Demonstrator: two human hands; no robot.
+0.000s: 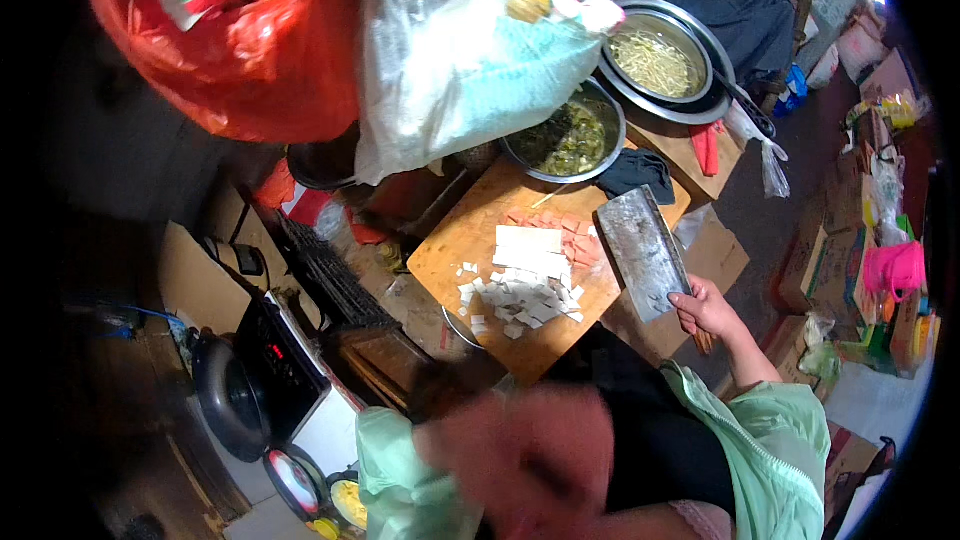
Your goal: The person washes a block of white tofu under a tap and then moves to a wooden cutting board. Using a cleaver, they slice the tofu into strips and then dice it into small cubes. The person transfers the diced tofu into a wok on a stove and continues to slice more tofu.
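Note:
A cleaver (pixel 643 251) with a broad, worn blade is in my right hand (pixel 703 309), held flat above the right edge of a wooden cutting board (pixel 442 236). On the board lie small white cut squares (pixel 529 296), two white slabs (pixel 529 240) just behind them, and pink cut pieces (pixel 581 240) at the back right. Blurred and close to the camera, my left hand (pixel 525 450) is raised in front of my body, away from the board. Its fingers cannot be made out clearly, nor whether it holds anything.
Behind the board stand a metal bowl of dark green vegetables (pixel 574 139) and a bowl of bean sprouts (pixel 652 64) in a larger basin. A full white plastic bag (pixel 450 75) and a red bag (pixel 255 37) overhang the back left. A wok (pixel 229 397) sits at lower left.

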